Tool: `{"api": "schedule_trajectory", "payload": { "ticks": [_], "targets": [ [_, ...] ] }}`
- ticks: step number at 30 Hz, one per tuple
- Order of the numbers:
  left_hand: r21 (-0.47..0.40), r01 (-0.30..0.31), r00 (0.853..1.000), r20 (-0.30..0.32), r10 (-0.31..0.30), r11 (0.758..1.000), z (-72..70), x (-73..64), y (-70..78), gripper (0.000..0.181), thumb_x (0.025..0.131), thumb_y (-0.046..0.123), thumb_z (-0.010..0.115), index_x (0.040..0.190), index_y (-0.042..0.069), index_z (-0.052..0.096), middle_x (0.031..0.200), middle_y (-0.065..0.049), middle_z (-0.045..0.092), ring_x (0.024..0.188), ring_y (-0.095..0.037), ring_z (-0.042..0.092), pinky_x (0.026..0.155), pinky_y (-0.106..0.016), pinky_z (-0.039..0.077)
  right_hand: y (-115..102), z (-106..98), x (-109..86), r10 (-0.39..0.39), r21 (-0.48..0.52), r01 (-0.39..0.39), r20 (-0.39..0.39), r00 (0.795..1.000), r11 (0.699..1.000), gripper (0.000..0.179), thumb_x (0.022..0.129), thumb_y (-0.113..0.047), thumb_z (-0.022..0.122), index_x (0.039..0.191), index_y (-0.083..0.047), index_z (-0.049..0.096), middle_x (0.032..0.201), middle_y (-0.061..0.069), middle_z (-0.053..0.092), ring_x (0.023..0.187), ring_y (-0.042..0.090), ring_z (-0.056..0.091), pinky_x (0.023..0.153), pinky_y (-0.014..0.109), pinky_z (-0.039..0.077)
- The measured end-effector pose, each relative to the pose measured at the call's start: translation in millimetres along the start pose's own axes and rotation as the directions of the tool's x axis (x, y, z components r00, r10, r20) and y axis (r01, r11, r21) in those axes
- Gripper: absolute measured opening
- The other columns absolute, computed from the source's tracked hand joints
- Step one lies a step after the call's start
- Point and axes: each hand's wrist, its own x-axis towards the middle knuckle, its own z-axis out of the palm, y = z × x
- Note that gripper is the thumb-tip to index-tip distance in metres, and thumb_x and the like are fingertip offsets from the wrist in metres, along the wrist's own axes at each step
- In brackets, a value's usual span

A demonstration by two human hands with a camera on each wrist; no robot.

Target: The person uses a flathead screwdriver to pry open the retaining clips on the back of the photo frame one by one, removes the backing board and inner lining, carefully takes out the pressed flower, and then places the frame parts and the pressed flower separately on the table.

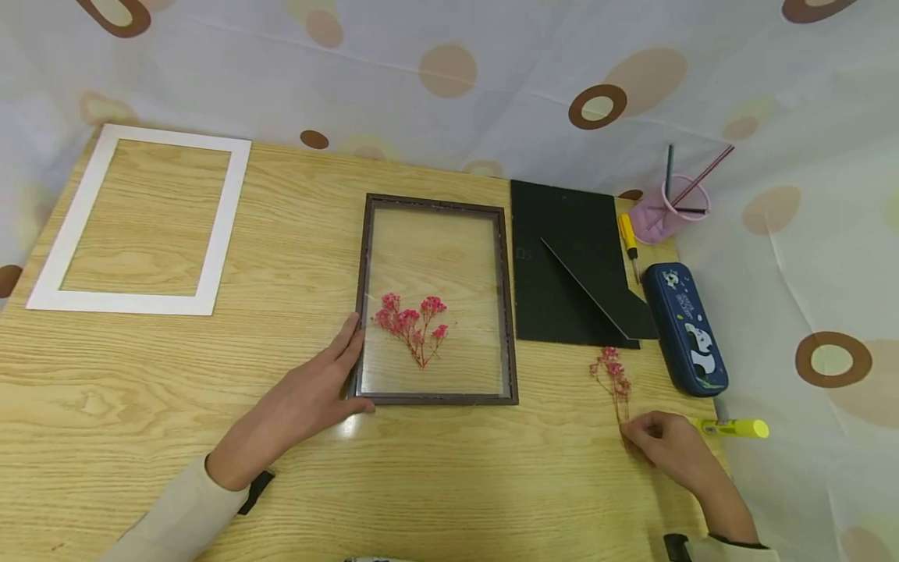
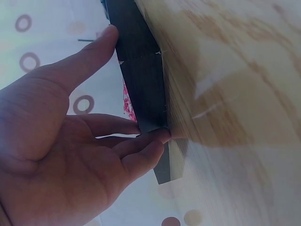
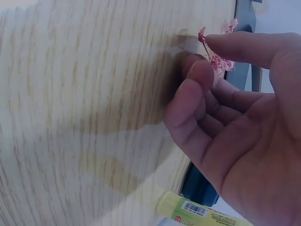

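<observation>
A dark brown picture frame (image 1: pixel 510 312) lies on the table with a sheet of glass in it. On the glass, toward the lower left, rests a sprig of pink dried flowers (image 1: pixel 410 320). My left hand (image 1: pixel 309 402) holds the frame's near left corner, fingers along the left side and thumb at the bottom edge. At the right, my right hand (image 1: pixel 670 449) pinches the stem of a second pink dried flower sprig (image 1: pixel 614 375) between thumb and fingers. Its flower heads point away from me, just short of the black backing board (image 1: pixel 562 300).
A white mat border (image 1: pixel 228 211) lies at the far left. Beside the backing board, which has a stand flap, are a yellow screwdriver (image 1: pixel 628 238), a pink cup (image 1: pixel 656 222) with pencils and a navy panda pencil case (image 1: pixel 684 328). A yellow glue stick (image 1: pixel 737 428) lies behind my right hand.
</observation>
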Motion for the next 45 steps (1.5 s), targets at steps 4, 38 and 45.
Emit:
{"api": "schedule_trajectory", "payload": {
  "ticks": [4, 38, 45],
  "targets": [
    [0.001, 0.000, 1.000, 0.008, 0.000, 1.000, -0.7, 0.3, 0.2, 0.100, 0.084, 0.033, 0.082, 0.151, -0.014, 0.025, 0.163, -0.026, 0.010, 0.140, -0.041, 0.038, 0.096, -0.045, 0.051, 0, -3, -0.7, 0.018, -0.034, -0.018, -0.009, 1.000, 0.999, 0.046, 0.100, -0.039, 0.060, 0.101, 0.005, 0.070, 0.078, 0.003, 0.065, 0.067, 0.016, 0.056, 0.056, 0.029, 0.045],
    [0.013, 0.015, 1.000, 0.025, -0.016, 1.000, -2.8, 1.0, 0.8, 0.100, 0.083, 0.034, 0.082, 0.150, -0.015, 0.025, 0.163, -0.027, 0.009, 0.141, -0.041, 0.037, 0.098, -0.047, 0.049, -191, 10, -1.8, -0.528, -0.127, 0.518, -0.331, 0.782, 0.846, 0.009, 0.093, -0.013, 0.072, 0.091, -0.004, 0.070, 0.068, 0.000, 0.055, 0.060, 0.014, 0.046, 0.052, 0.026, 0.039],
    [0.009, 0.007, 1.000, 0.020, -0.007, 1.000, -1.7, 1.8, 2.9, 0.102, 0.084, 0.034, 0.082, 0.151, -0.014, 0.022, 0.163, -0.027, 0.008, 0.141, -0.041, 0.036, 0.101, -0.047, 0.047, -213, 32, 4.5, -0.545, -0.145, 0.525, -0.228, 0.807, 0.839, 0.010, 0.095, -0.013, 0.069, 0.091, -0.005, 0.069, 0.071, -0.001, 0.057, 0.060, 0.011, 0.046, 0.055, 0.028, 0.042]
  ]
}}
